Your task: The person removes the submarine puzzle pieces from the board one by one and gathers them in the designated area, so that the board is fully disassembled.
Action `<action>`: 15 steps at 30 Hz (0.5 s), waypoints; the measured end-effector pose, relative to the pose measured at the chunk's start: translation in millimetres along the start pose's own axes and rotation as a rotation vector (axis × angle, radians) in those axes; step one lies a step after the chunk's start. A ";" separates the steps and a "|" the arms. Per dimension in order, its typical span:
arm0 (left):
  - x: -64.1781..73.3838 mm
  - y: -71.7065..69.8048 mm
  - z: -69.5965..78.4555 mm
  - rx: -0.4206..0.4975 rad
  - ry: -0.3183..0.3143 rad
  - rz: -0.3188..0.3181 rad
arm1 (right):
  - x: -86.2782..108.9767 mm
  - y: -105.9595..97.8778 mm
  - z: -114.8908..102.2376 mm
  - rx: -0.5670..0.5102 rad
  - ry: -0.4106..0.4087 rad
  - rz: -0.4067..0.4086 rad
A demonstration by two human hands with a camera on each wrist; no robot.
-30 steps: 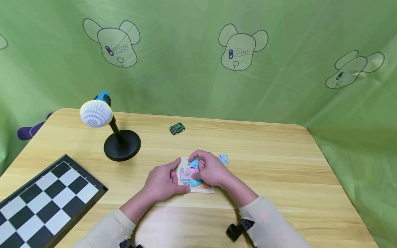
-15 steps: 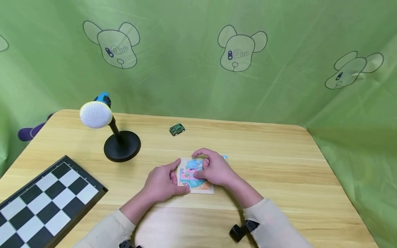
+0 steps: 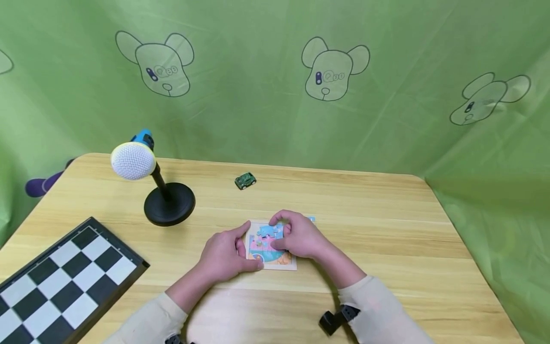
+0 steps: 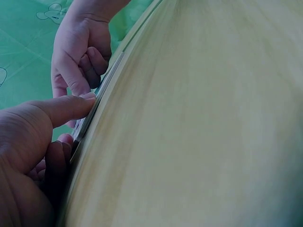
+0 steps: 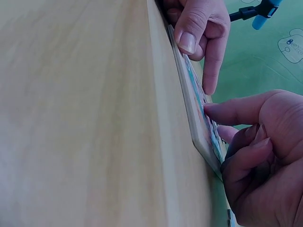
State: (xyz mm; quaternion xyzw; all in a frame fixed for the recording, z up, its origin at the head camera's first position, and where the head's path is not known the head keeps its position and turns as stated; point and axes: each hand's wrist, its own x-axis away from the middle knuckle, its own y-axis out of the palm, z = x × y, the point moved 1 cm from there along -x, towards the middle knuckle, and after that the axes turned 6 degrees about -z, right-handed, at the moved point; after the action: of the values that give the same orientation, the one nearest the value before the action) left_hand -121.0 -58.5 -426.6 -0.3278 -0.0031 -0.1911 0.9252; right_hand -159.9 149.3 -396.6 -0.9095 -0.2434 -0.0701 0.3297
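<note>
A small jigsaw puzzle board (image 3: 254, 229) with a pale frame and a blue and pink picture lies on the table. My left hand (image 3: 223, 253) holds its left side, thumb on the lower left corner and index finger along the upper left. In the left wrist view, the left thumb (image 4: 75, 109) lies over the board's edge, other fingers curled beneath it. My right hand (image 3: 301, 236) bends over the right part, thumb and index finger around a blue puzzle piece (image 3: 267, 231) that sits slightly askew. The right wrist view shows the right thumb (image 5: 227, 111) touching the picture; the index fingertip is partly hidden.
Another blue puzzle piece (image 3: 312, 219) peeks out behind the right hand. A green toy car (image 3: 245, 181) stands farther back. At left are a microphone (image 3: 133, 160) on a black stand (image 3: 169, 204) and a checkered board (image 3: 73, 267). A green curtain (image 3: 258, 95) hangs behind the table.
The right hand has shifted slightly right over the puzzle, uncovering more of the blue piece and covering most of the loose piece behind it. The left hand stays in place.
</note>
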 end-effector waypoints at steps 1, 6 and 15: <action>0.0 -0.1 0.0 0.000 0.000 0.001 | -0.3 0.0 0.2 0.003 0.003 0.003; 0.0 -0.3 0.2 0.004 -0.001 0.003 | -1.6 0.5 0.5 0.012 0.022 0.005; 0.8 -0.6 0.6 0.003 0.004 0.003 | -2.2 2.1 1.1 0.004 0.043 0.016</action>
State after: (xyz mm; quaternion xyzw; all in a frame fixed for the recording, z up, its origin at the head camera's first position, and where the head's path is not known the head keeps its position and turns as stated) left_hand -120.4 -58.9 -425.7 -0.3260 -0.0012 -0.1905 0.9260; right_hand -160.8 147.7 -399.3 -0.9091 -0.2291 -0.0864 0.3370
